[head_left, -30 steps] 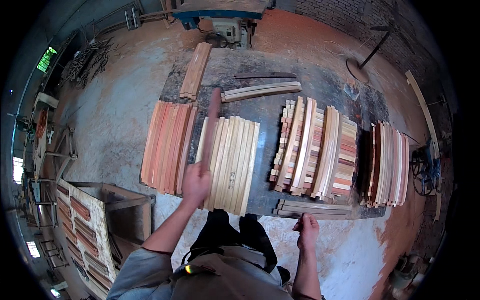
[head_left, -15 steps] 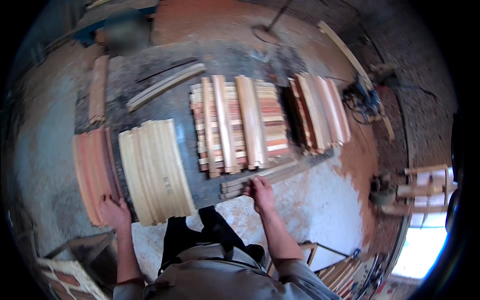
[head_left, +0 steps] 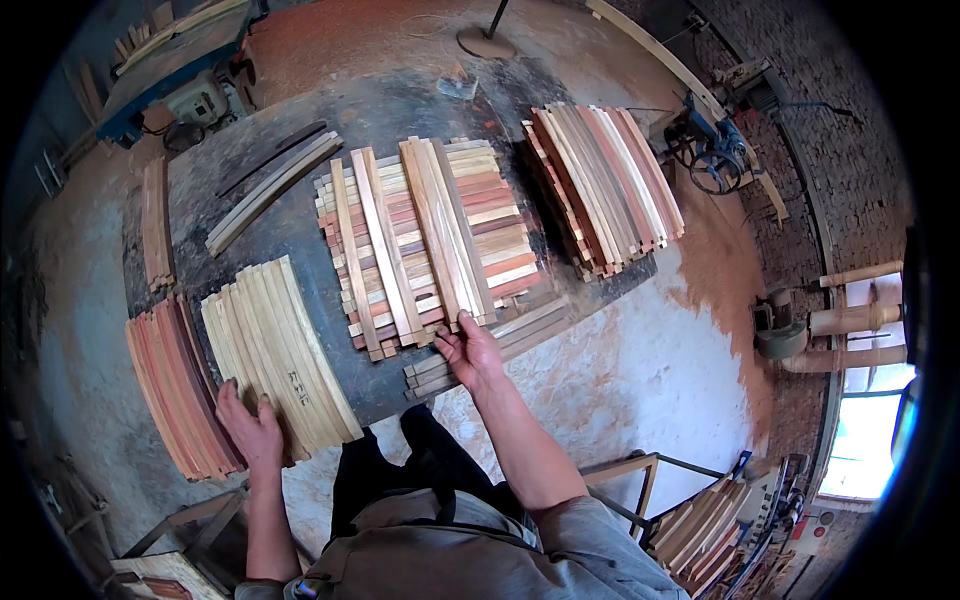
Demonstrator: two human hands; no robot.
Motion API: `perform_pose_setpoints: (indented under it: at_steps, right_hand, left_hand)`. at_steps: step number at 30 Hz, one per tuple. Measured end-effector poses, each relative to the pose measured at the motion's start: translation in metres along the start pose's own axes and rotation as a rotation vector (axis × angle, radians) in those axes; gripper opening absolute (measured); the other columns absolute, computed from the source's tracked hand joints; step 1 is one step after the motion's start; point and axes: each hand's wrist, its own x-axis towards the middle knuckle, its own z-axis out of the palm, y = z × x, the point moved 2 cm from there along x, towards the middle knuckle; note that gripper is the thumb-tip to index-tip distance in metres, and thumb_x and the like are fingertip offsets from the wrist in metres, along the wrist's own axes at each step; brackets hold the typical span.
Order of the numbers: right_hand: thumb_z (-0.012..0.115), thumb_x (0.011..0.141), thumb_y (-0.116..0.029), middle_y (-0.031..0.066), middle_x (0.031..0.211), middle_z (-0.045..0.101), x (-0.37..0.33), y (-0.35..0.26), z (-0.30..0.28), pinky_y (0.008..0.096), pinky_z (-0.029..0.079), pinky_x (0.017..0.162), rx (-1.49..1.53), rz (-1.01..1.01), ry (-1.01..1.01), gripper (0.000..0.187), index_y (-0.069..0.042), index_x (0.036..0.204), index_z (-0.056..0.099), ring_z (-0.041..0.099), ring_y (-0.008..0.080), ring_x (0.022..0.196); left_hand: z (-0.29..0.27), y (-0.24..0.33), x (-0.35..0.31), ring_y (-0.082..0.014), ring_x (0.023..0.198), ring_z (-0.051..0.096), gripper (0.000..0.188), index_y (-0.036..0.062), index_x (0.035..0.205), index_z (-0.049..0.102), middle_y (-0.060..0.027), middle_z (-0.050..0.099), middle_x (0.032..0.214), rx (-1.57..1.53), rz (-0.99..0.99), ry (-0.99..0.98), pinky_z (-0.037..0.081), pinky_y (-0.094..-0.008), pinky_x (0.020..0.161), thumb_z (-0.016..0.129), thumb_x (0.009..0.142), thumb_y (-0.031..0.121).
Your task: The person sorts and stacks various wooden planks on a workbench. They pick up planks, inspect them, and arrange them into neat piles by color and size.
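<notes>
Dim o/all, glare frm RH opening (head_left: 862, 442) (blown-out)

Pale strips (head_left: 265, 330), 8 o'clock: lower corner hidden behind the left hand (head_left: 256, 432); dark marking (head_left: 298, 390) too small to read. Mixed-colour layer (head_left: 507, 233), 11 o'clock: partly covered by long strips (head_left: 436, 225). Stand pole (head_left: 497, 16), 12 o'clock: top cut off. Crate (head_left: 150, 572), 8 o'clock: cut off by lower edge.
</notes>
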Motion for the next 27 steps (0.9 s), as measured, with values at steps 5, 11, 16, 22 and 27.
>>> perform_pose_setpoints:
  at_steps: [5, 11, 16, 22, 27]
  right_hand:
    - [0.058, 0.100, -0.023, 0.0099, 0.084, 0.064, 0.004, 0.000, -0.002, 0.0375, 0.059, 0.068, 0.028, 0.040, -0.046, 0.020, -0.003, 0.102, 0.059, 0.064, 0.0220, 0.074]
    - [0.055, 0.101, -0.020, 0.0094, 0.089, 0.063, -0.009, -0.003, -0.004, 0.0371, 0.055, 0.070, 0.165, 0.219, -0.159, 0.016, -0.005, 0.104, 0.058, 0.062, 0.0215, 0.077]
    - [0.059, 0.098, -0.018, 0.0072, 0.086, 0.063, -0.032, 0.001, -0.006, 0.0348, 0.055, 0.070, -0.054, 0.128, -0.208, 0.015, -0.005, 0.106, 0.060, 0.063, 0.0194, 0.076]
    - [0.062, 0.097, -0.015, 0.0058, 0.088, 0.067, -0.075, -0.011, -0.011, 0.0267, 0.054, 0.068, -0.579, -0.038, -0.299, 0.013, -0.003, 0.102, 0.063, 0.065, 0.0141, 0.074]
    - [0.075, 0.084, -0.020, 0.0172, 0.105, 0.062, -0.060, -0.082, -0.008, 0.0346, 0.051, 0.081, -1.187, -0.672, -0.057, 0.046, 0.004, 0.119, 0.056, 0.061, 0.0256, 0.092]
  left_hand:
    - [0.023, 0.045, -0.010, -0.0430, 0.125, 0.045, 0.053, -0.0061, 0.131, 0.047, -0.0265, 0.049, 0.131, -0.095, 0.068, -0.066, 0.035, -0.0483, 0.108, 0.062, 0.082, 0.008]
    - [0.034, 0.127, -0.022, -0.0387, 0.115, 0.053, 0.046, -0.0063, 0.125, 0.052, -0.0239, 0.055, 0.123, -0.198, 0.151, -0.198, 0.042, -0.0440, 0.102, 0.064, 0.082, 0.007]
    - [0.091, 0.176, -0.032, -0.0206, 0.098, 0.062, 0.040, -0.0056, 0.125, 0.054, -0.0135, 0.063, 0.109, -0.683, -0.131, -0.553, 0.050, -0.0328, 0.087, 0.064, 0.090, 0.012]
    - [0.126, 0.223, -0.027, -0.0130, 0.074, 0.060, 0.029, -0.0049, 0.115, 0.055, -0.0073, 0.063, 0.090, -0.946, -0.489, -0.806, 0.051, -0.0289, 0.067, 0.060, 0.096, 0.016]
    - [0.117, 0.225, -0.036, -0.0158, 0.073, 0.063, 0.015, 0.0037, 0.106, 0.052, -0.0050, 0.060, 0.087, -1.197, -0.689, -0.833, 0.054, -0.0305, 0.064, 0.058, 0.097, 0.014]
